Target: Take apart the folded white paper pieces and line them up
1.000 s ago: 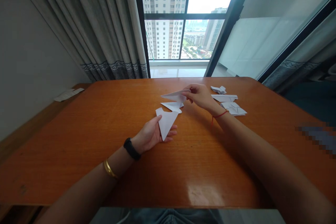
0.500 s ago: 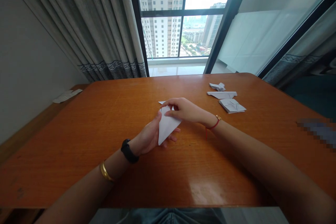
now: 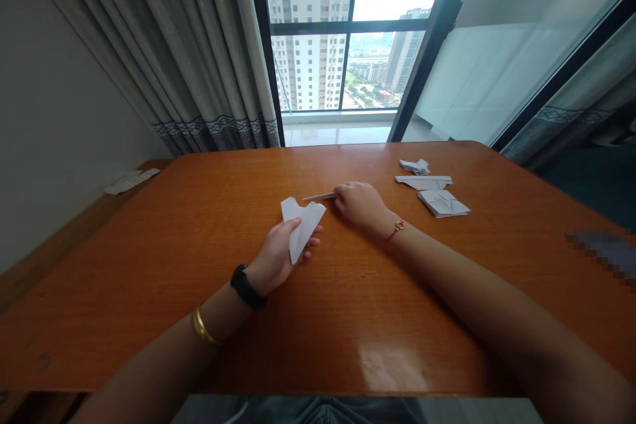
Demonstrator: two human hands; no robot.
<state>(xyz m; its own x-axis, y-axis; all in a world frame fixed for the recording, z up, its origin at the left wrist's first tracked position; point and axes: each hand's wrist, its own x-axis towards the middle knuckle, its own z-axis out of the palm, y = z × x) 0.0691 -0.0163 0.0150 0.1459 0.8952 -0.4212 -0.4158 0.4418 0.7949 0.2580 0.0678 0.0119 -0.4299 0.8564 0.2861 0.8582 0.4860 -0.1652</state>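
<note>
My left hand, with a black band at the wrist, grips a piece of folded white paper between thumb and fingers. The paper narrows to a point at the bottom and has a notch in its upper edge. Farther off and to the right, close over the tabletop, my right hand is closed on a second folded paper piece, seen almost edge-on as a thin pale strip pointing left. The end inside the fingers is hidden.
Toward the back right of the wooden table lie a small crumpled paper fold, a long flat paper fold and a squarish paper fold. A white sheet rests at the far left. A blurred patch covers something at the right.
My right hand has let go of the paper in my left hand and taken hold of the other piece on the table. My left hand's paper has tilted and shows its notch.
</note>
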